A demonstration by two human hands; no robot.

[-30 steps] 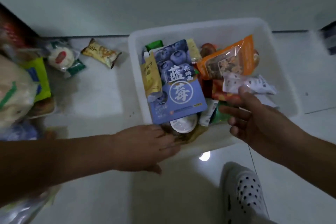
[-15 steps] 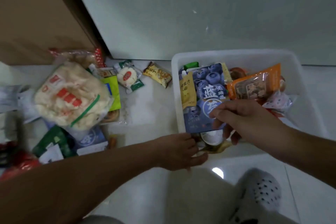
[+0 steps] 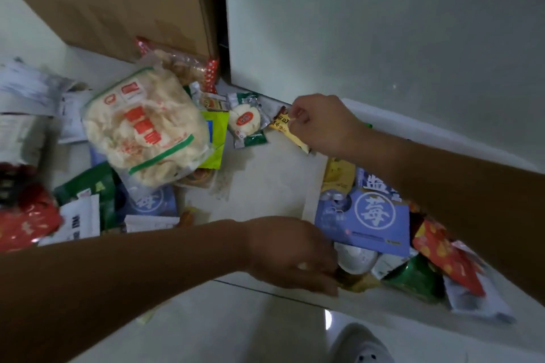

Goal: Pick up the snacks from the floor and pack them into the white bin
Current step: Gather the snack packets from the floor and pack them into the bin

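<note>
Right hand (image 3: 321, 124): pinches yellow packet (image 3: 283, 126), far side.
Left hand (image 3: 290, 253): near-left corner of bin (image 3: 392, 303); I can't tell grip.

A big brown cardboard box (image 3: 118, 0) stood at top L, flat face toward the camera, lower edge down on the floor (image 3: 259, 186). Just R of it ran a dark vertical gap (image 3: 224, 23), then a plain pale wall (image 3: 383, 23) w/ a few tiny specks on it. The floor was glossy pale tile. 1 thin dark grout line (image 3: 265, 292) crossed it near the bottom, slanting down to the R. A small bright glare spot (image 3: 328, 318) sat on the tile just below that line. At the bottom edge, R of centre, the toe of 1 white shoe (image 3: 359, 345) w/ small round holes rested on the floor, near the glare. Light was dim, colours muted.
</note>
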